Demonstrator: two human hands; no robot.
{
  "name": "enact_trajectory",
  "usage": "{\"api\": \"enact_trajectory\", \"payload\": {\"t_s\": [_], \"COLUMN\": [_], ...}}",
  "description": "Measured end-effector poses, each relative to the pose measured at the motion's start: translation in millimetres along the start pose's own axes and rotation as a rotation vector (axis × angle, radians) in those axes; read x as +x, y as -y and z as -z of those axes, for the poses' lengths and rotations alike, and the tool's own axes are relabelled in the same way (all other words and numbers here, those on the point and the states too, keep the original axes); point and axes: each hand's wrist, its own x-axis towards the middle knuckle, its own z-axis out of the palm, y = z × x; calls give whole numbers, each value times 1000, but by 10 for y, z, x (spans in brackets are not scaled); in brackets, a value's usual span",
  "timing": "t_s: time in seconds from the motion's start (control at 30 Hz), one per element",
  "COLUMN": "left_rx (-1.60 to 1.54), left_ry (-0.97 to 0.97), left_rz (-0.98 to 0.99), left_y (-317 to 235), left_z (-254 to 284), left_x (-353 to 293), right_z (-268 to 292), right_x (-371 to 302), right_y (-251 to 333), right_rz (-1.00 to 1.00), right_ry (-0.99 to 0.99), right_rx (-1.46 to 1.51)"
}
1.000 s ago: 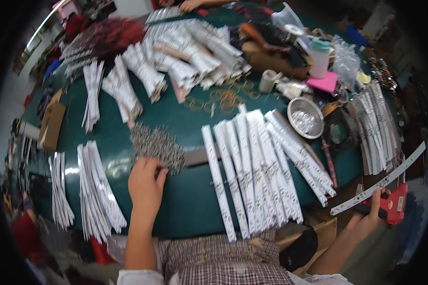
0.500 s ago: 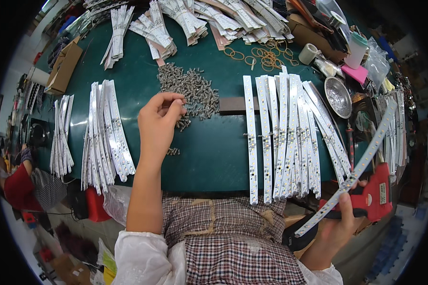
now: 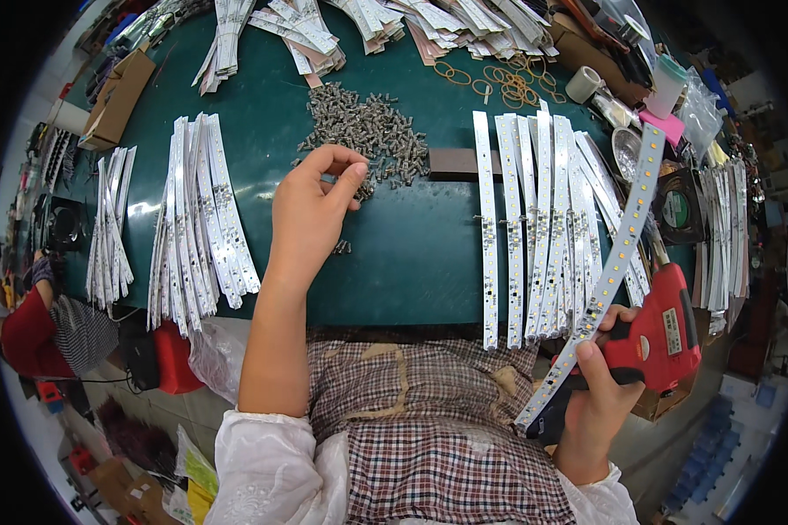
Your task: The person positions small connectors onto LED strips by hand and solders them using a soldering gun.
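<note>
In the head view, apparently partway through work on LED strips. Pinching a white LED strip (image 3: 617, 254) in the right hand (image 3: 600, 376) over the near right edge of the desk (image 3: 394, 280), with fingers also around a red glue gun (image 3: 661, 337). Curling the left hand (image 3: 311, 210), thumb close to forefinger, at the near side of a large heap of small metal parts (image 3: 359, 122), apparently mostly left to use; cannot tell whether pinching one. Showing a row of strips (image 3: 538, 227) on the right and a fanned bundle (image 3: 206, 219) on the left; cannot tell which are finished.

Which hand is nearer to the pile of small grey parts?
Left: the left hand is at the near edge of the pile; the right hand is far to its right.
</note>
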Motion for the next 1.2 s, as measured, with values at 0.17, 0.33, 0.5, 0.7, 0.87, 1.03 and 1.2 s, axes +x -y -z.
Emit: {"api": "enact_trajectory", "payload": {"t_s": [0.17,0.33,0.5,0.7,0.87,1.03,1.2], "left_rx": [-173,-551,-732,-763,-769,-796,-838], "left_ry": [-26,219,399,437,462,443,425], "left_rz": [85,136,247,353,359,336,322], "left_y": [-126,-240,-430,-481,-476,-476,-462], "left_z": [-10,-151,-338,-434,-482,-531,-561], "left_x": [-91,-289,-537,-638,-684,-714,-718], "right_z": [-129,-279,-407,-458,-461,-438,-438], "right_x": [-21,-10,14,40,41,40,32], "right_y": [13,37,-47,-128,-176,-215,-231], "right_rz": [8,-30,-105,-109,-125,-121,-126], "right_ry": [61,68,150,210,236,252,240], "right_rx": [3,8,-37,15,28,40,64]}}
